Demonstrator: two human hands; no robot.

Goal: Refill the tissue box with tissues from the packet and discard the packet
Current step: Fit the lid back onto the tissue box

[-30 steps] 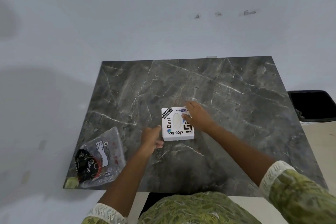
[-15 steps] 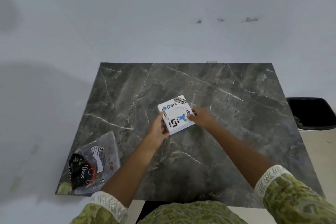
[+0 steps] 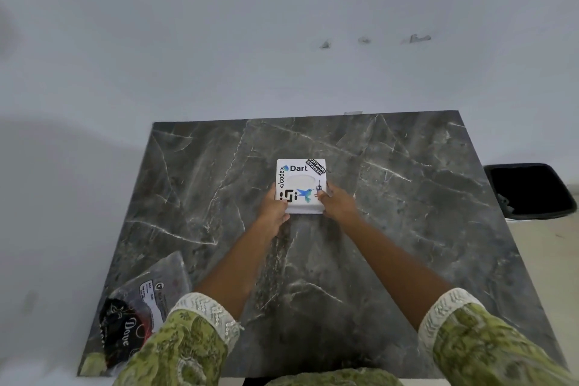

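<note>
The white square tissue box point(image 3: 300, 178), covered in stickers and with an oval slot in its top, is near the middle of the dark marble table point(image 3: 407, 197). My left hand point(image 3: 275, 210) grips its near left corner and my right hand point(image 3: 336, 204) grips its near right corner. The box looks raised off the table, tilted toward me. The tissue packet point(image 3: 138, 310), clear plastic with a black and red label, lies at the table's near left corner, partly hidden by my left sleeve.
A black bin point(image 3: 529, 189) stands on the floor past the table's right edge. A pale wall rises behind the table. The table's right half and far left part are bare marble.
Both hands took hold of the box, lifted it off the table and turned it about a quarter turn, so the "Dart" sticker now reads upright at the far edge.
</note>
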